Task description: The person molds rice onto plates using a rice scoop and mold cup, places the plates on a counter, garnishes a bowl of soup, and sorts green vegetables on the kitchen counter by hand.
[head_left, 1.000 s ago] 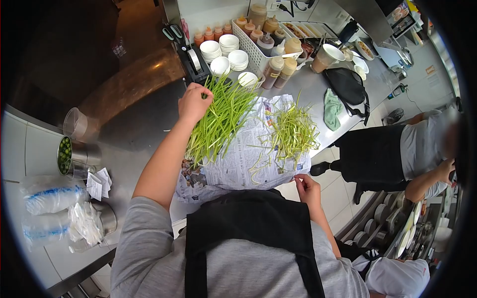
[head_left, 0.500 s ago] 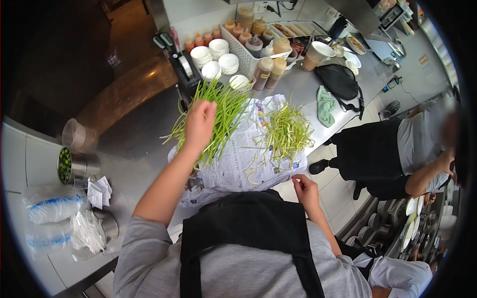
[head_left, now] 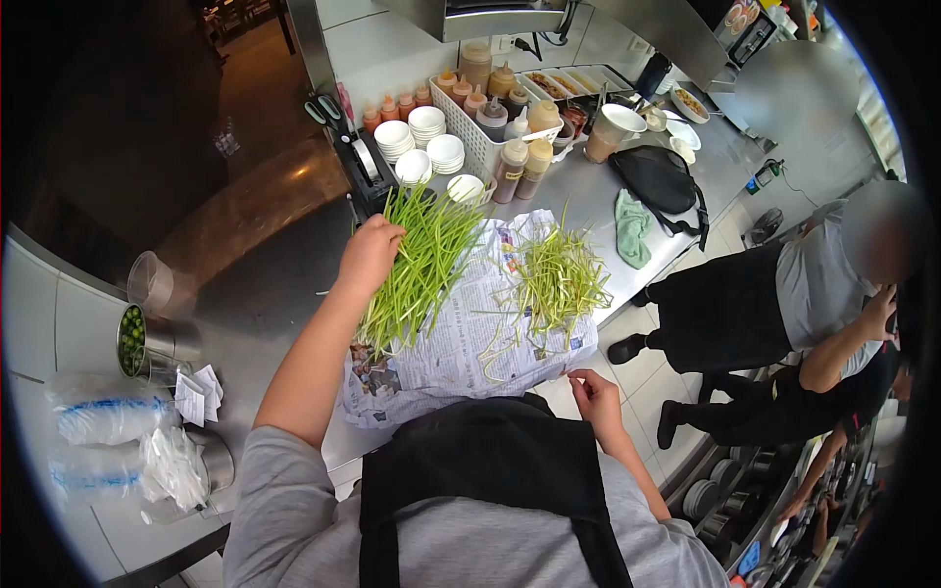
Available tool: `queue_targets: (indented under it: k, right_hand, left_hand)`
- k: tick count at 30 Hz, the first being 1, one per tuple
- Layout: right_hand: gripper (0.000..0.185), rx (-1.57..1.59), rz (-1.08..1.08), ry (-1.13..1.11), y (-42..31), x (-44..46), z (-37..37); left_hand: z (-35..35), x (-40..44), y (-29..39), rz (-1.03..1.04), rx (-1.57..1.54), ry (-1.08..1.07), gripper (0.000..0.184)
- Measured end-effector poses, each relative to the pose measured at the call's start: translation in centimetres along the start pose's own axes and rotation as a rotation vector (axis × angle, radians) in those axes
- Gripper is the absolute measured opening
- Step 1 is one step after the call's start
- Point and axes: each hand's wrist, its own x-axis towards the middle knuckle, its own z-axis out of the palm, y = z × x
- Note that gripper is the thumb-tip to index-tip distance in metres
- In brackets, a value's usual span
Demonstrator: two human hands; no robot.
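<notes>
A thick bundle of long green chives (head_left: 421, 269) lies on spread newspaper (head_left: 461, 338) on the steel counter. At the bundle's left side is my left hand (head_left: 371, 257), its fingers pinched together on the stalks. A looser, paler heap of thin chive pieces (head_left: 561, 279) sits on the right part of the paper. My right hand (head_left: 596, 400) is just off the newspaper's near right edge, with fingers curled in. Whatever its fingertips may hold is too small to make out.
Behind the chives stand stacked white bowls (head_left: 394, 137) and a white basket (head_left: 480, 147) of sauce bottles. A green cloth (head_left: 632, 230) and black bag (head_left: 657, 178) lie right. At left are a pot of green produce (head_left: 132, 338) and plastic bags (head_left: 108, 407). A co-worker (head_left: 804, 274) stands right.
My left hand has moved down and left from above the chives to their left side. Stray stalks on that side now lie closer to the bundle. My right hand remains by the paper's edge.
</notes>
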Motion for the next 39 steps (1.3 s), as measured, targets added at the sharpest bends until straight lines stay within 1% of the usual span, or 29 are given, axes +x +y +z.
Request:
queue_targets:
  k: [4,7,10,14,17,18,19,21,23,25,26,27,28,29,30,32,34,36,38,39]
  right_hand:
    - [0.010,0.006,-0.012,0.016,-0.1,0.3,0.4]
    - [0.009,0.014,-0.082,0.031,0.0,0.3,0.5]
    - [0.011,-0.012,-0.011,0.009,-0.2,0.2,0.0]
    - [0.013,-0.046,-0.058,0.027,-0.1,0.1,-0.3]
    - [0.014,-0.044,-0.027,0.032,-0.6,0.5,-0.7]
    - [0.015,-0.026,-0.015,0.013,-0.8,0.4,-0.6]
    - [0.014,0.067,0.022,-0.014,-1.0,0.5,-1.0]
    - [0.018,0.341,0.101,-0.027,-1.7,0.6,-2.5]
    - [0.023,0.710,0.126,-0.165,-2.7,0.6,-5.4]
    - [0.028,0.958,0.064,-0.510,-3.8,0.3,-8.7]
    - [0.030,0.957,0.012,-0.714,-4.4,0.3,-10.0]
    - [0.033,0.867,-0.044,-0.872,-4.8,0.4,-10.7]
    - [0.035,0.701,-0.086,-0.924,-5.1,0.7,-10.9]
    - [0.036,0.412,-0.104,-0.785,-5.4,0.7,-10.1]
    - [0.036,0.416,-0.104,-0.770,-4.2,0.4,-9.3]
    - [0.035,-0.608,0.155,-0.497,0.4,-0.2,-5.1]
    - [0.036,-0.596,0.267,-0.487,8.8,-1.9,-1.3]
    - [0.037,-0.365,0.231,-0.461,18.5,-5.7,2.5]
    - [0.038,-0.296,0.397,-0.454,25.7,-11.3,4.1]
    - [0.038,-0.526,0.438,-0.614,30.1,-14.2,4.8]
  left_hand:
    - [0.7,0.4,-0.7,0.024,0.048,-0.037,0.018]
    - [1.0,0.2,-1.1,0.089,0.078,-0.061,0.019]
    - [1.3,0.7,-1.4,0.127,0.155,-0.092,0.014]
    - [1.7,0.7,-1.5,0.183,0.117,-0.042,0.008]
    - [1.8,0.7,-1.4,0.184,0.117,-0.049,0.005]
    - [1.7,0.5,-1.4,0.170,0.120,-0.049,0.006]
    - [1.7,0.7,-1.3,0.155,0.122,-0.041,0.007]
    - [1.5,0.8,-0.7,0.142,0.135,-0.046,0.007]
    - [1.4,0.6,0.1,0.124,0.149,-0.054,0.006]
    - [1.1,0.6,0.8,0.112,0.196,-0.072,0.007]
    - [1.1,0.5,0.8,0.118,0.201,-0.079,0.007]
    - [1.2,0.5,0.8,0.120,0.214,-0.087,0.007]
    - [1.4,0.7,0.9,0.126,0.224,-0.092,0.007]
    - [1.7,0.9,0.8,0.141,0.224,-0.093,0.007]
    - [1.8,1.1,0.7,0.147,0.226,-0.092,0.007]
    - [2.0,1.0,0.5,0.162,0.229,-0.097,0.008]
    - [2.1,1.2,0.6,0.109,0.243,-0.115,0.008]
    - [2.4,1.3,0.3,0.111,0.246,-0.115,0.008]
    - [2.4,1.2,0.1,0.113,0.252,-0.116,0.009]
    - [2.4,1.2,0.2,0.121,0.243,-0.103,0.008]
